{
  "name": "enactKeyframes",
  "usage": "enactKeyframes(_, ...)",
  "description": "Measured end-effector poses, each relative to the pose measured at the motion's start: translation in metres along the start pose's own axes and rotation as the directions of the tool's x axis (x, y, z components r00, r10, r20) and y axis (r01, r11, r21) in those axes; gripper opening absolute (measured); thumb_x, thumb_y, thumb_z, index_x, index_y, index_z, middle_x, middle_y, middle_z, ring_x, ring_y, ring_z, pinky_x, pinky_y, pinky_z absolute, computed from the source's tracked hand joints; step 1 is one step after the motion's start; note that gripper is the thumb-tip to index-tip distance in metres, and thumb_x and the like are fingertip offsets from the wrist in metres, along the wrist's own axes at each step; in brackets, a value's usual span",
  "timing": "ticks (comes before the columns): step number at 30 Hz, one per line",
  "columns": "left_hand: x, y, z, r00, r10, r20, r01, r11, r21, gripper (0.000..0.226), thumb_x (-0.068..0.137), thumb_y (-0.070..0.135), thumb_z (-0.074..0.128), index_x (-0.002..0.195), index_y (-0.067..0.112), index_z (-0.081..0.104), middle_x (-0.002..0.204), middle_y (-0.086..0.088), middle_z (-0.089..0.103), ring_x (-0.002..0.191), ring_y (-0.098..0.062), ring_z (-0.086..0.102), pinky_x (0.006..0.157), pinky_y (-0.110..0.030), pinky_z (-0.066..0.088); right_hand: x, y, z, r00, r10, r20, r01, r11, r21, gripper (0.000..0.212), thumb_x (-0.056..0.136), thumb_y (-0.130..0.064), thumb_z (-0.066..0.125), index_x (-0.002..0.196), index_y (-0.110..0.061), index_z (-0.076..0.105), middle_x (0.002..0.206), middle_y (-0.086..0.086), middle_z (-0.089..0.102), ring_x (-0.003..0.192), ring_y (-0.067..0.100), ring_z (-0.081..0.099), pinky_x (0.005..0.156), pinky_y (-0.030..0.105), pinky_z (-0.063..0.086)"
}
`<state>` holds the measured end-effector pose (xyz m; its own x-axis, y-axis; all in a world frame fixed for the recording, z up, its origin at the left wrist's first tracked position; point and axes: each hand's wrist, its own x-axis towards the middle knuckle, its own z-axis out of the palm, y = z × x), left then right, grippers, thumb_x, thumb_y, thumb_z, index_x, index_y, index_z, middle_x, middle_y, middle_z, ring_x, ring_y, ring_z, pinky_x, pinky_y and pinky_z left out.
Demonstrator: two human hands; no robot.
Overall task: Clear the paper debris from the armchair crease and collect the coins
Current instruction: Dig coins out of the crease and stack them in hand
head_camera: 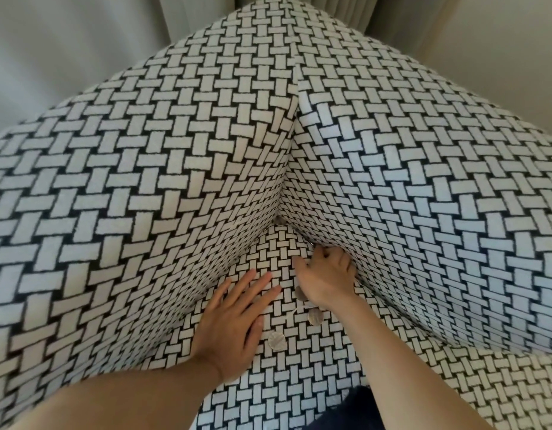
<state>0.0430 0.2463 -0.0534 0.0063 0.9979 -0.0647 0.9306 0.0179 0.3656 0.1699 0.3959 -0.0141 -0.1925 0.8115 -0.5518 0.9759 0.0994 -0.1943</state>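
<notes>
- Left hand (234,318) lies flat on the armchair (175,181) seat, fingers straight, holding nothing.
- Right hand (327,274): fingertips buried in the right-side crease (296,232); grip can't be told.
- Three coins (276,341) lie loose between the hands; a fourth coin (279,221) sits in the back corner.

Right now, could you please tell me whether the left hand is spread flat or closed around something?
Spread flat: the left hand lies palm down on the seat cushion, fingers straight, holding nothing.

Coins (276,342) on seat (287,383) between left hand (234,318), right hand (327,276); another coin (280,221) in back corner crease (283,200).
</notes>
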Motion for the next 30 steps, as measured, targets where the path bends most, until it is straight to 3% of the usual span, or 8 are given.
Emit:
enactKeyframes(7,-0.002,-0.003,0.001,1.000,-0.003,-0.009,0.003,1.000,0.000,0.053,0.095,0.031,0.028,0.147,0.036,0.022,0.156,0.014,0.017,0.145,-0.011,0.013,0.115,-0.043,0.012,-0.005,-0.006,0.005,0.999,-0.028,-0.022,0.030,0.995,0.099,0.064,0.095,-0.046,0.031,0.145,-0.006,0.025,0.149,0.017,0.016,0.138,0.033,0.012,0.115,0.045,0.012)
enactKeyframes(11,-0.004,-0.004,0.004,1.000,0.004,-0.008,-0.004,1.000,0.007,0.054,0.094,0.030,0.029,0.148,0.036,0.021,0.156,0.014,0.015,0.145,-0.011,0.012,0.115,-0.043,0.011,-0.008,-0.005,0.009,0.998,-0.043,-0.050,0.046,0.997,0.068,0.068,0.095,-0.050,0.030,0.146,-0.006,0.022,0.151,0.017,0.018,0.139,0.032,0.014,0.117,0.043,0.012)
enactKeyframes(18,-0.002,-0.003,0.004,1.000,0.011,-0.019,-0.011,1.000,0.002,0.055,0.094,0.030,0.029,0.148,0.036,0.019,0.157,0.015,0.013,0.145,-0.012,0.012,0.116,-0.040,0.007,-0.003,0.003,0.006,0.995,-0.095,0.023,0.094,0.995,0.028,0.076,0.094,-0.058,0.026,0.148,-0.006,0.015,0.156,0.011,0.017,0.142,0.028,0.011,0.118,0.039,0.008)
enactKeyframes(24,-0.002,-0.004,0.001,0.999,0.009,-0.032,-0.009,1.000,-0.007,0.052,0.095,0.030,0.027,0.147,0.034,0.025,0.156,0.012,0.020,0.145,-0.011,0.013,0.117,-0.039,0.007,0.000,0.003,-0.001,0.996,-0.094,-0.001,0.094,0.994,-0.054,0.064,0.096,-0.051,0.026,0.145,-0.009,0.028,0.151,0.012,0.027,0.139,0.028,0.021,0.114,0.041,0.015)
enactKeyframes(30,-0.003,-0.003,0.000,0.998,0.015,-0.058,-0.016,1.000,-0.014,0.051,0.095,0.030,0.028,0.146,0.033,0.029,0.154,0.011,0.023,0.144,-0.011,0.014,0.117,-0.040,0.009,-0.004,0.006,-0.005,0.991,-0.123,-0.045,0.124,0.992,0.028,0.044,0.102,-0.030,0.025,0.131,-0.005,0.045,0.136,0.015,0.044,0.126,0.030,0.038,0.109,0.039,0.031)
